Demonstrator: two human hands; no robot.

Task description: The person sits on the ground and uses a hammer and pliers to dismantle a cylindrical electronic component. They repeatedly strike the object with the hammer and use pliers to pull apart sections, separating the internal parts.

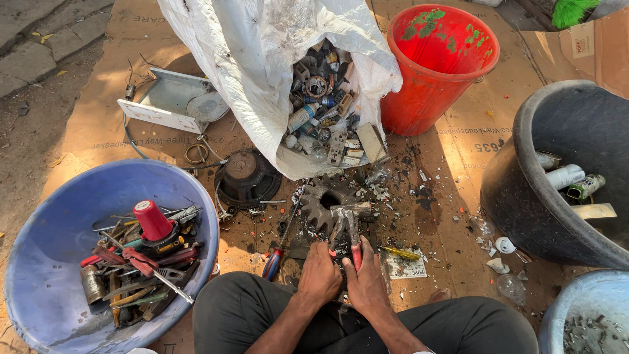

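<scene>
Pliers [346, 233] with red handles sit gripped in the right hand [367, 282] beside the gear wheel [324, 200] mid-cardboard; left hand [319, 274] closes on a small part, unclear; keep that part steady, I judge

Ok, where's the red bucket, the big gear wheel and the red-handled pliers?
red bucket [426, 92]: head view, on its outer front wall.
gear wheel [319, 196]: head view, on its toothed face left of the hole.
pliers [356, 254]: head view, on the red handle by the right hand.
</scene>
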